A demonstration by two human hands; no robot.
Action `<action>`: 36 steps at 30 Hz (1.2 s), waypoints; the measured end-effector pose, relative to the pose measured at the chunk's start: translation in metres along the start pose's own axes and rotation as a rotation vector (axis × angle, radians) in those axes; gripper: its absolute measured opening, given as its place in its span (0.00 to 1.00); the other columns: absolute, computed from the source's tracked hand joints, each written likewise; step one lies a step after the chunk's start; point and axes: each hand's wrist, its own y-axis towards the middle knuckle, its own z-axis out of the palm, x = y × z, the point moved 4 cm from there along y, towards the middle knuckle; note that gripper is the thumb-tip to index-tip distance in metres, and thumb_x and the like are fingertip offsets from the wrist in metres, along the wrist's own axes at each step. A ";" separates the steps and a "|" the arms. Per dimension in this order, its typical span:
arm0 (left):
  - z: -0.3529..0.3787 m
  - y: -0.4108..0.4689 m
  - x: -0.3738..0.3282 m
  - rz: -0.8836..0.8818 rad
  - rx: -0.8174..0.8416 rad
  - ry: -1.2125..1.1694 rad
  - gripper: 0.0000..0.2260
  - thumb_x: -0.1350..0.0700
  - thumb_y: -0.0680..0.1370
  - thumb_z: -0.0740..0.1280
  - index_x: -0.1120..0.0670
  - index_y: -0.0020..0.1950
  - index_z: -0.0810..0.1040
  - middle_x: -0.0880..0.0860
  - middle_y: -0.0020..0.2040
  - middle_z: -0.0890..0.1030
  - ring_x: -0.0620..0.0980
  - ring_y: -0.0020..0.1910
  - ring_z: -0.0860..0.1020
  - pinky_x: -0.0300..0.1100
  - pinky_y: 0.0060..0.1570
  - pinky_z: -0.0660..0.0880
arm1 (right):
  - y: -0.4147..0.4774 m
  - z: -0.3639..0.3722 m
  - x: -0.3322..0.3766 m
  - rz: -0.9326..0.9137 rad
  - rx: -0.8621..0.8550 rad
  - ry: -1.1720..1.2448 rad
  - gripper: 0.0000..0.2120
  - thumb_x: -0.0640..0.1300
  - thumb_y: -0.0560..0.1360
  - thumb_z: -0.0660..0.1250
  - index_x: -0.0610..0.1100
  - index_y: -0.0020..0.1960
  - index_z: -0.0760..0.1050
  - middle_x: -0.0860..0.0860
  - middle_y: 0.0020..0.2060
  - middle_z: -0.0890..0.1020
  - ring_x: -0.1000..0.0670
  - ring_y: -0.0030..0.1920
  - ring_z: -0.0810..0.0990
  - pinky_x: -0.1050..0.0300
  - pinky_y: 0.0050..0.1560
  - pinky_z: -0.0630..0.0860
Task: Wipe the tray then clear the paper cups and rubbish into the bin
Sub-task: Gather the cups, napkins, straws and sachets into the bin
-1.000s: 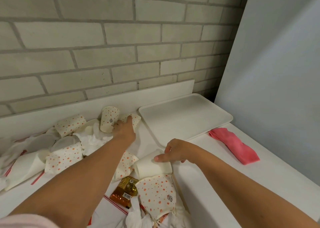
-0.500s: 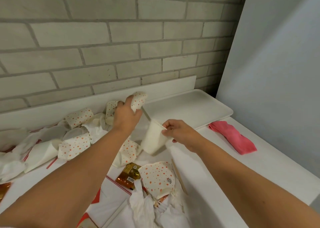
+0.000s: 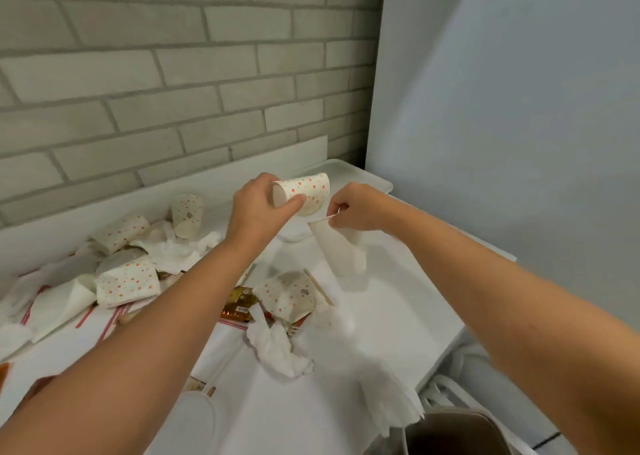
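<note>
My left hand grips a dotted paper cup held on its side in the air above the counter. Just to its right, my right hand pinches the rim of a plain white paper cup that hangs mouth-up below the fingers. The white tray lies behind both hands by the wall corner, mostly hidden. More dotted cups, crumpled tissues and a gold wrapper litter the white counter. The bin opens at the bottom right.
A brick wall runs along the back and a grey panel stands on the right. White napkins hang over the counter's front edge above the bin. Red-striped paper and flattened cups lie at the left. A white lid sits near the front.
Both hands have lifted their cups off the counter and brought them together in the air. The view has tilted down, so the bin now shows and the pink cloth is out of sight.
</note>
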 end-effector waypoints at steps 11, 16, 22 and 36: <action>0.030 -0.105 -0.089 0.108 0.345 -0.073 0.16 0.44 0.74 0.67 0.54 0.54 0.74 0.49 0.49 0.75 0.48 0.46 0.73 0.33 0.32 0.65 | -0.131 -0.023 -0.046 0.371 0.114 -0.438 0.06 0.42 0.72 0.70 0.44 0.42 0.73 0.48 0.38 0.74 0.47 0.40 0.72 0.61 0.33 0.66; 0.068 -0.166 -0.125 0.167 0.501 -0.014 0.20 0.43 0.73 0.67 0.57 0.56 0.73 0.55 0.53 0.78 0.54 0.52 0.76 0.41 0.43 0.69 | -0.179 -0.009 -0.100 0.553 0.275 -0.486 0.17 0.42 0.70 0.72 0.38 0.57 0.77 0.44 0.45 0.80 0.45 0.42 0.75 0.55 0.47 0.73; 0.121 -0.247 -0.128 0.227 0.712 0.132 0.22 0.45 0.74 0.65 0.58 0.61 0.68 0.58 0.57 0.73 0.58 0.56 0.75 0.47 0.50 0.72 | -0.227 0.042 -0.173 0.672 0.469 -0.406 0.12 0.42 0.73 0.69 0.37 0.54 0.78 0.48 0.31 0.74 0.51 0.29 0.71 0.62 0.31 0.70; 0.206 -0.323 -0.043 -0.027 1.056 0.369 0.28 0.51 0.78 0.63 0.55 0.74 0.57 0.57 0.69 0.63 0.55 0.66 0.69 0.44 0.61 0.69 | -0.250 0.155 -0.248 0.735 0.568 -0.046 0.12 0.40 0.77 0.64 0.34 0.56 0.75 0.45 0.34 0.78 0.51 0.29 0.75 0.61 0.30 0.74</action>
